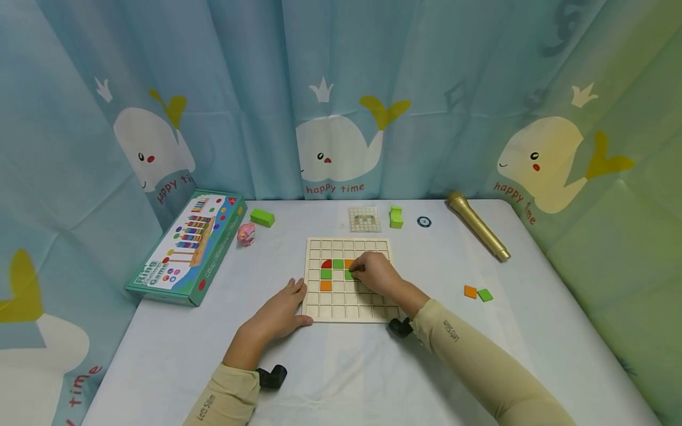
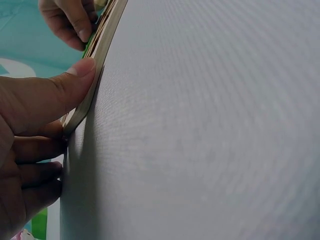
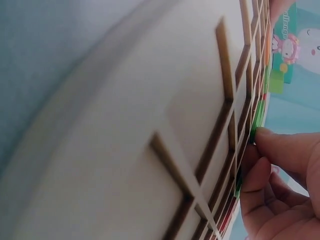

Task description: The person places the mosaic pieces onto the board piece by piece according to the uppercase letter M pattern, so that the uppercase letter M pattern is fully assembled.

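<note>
A pale wooden grid board lies on the table. Set in its cells are a red rounded piece, green tiles and orange tiles. My left hand rests at the board's near left corner, thumb against the near edge and fingers fairly straight by the left edge. Over the board, my right hand has curled fingers and pinches a green square tile at a cell. The thumb touches green in the right wrist view. This hand hides the cells under it.
Behind the board lie a pattern card, a green block and a round chip. A gold microphone and loose tiles are right. Left are a game box, pink figurine and green block.
</note>
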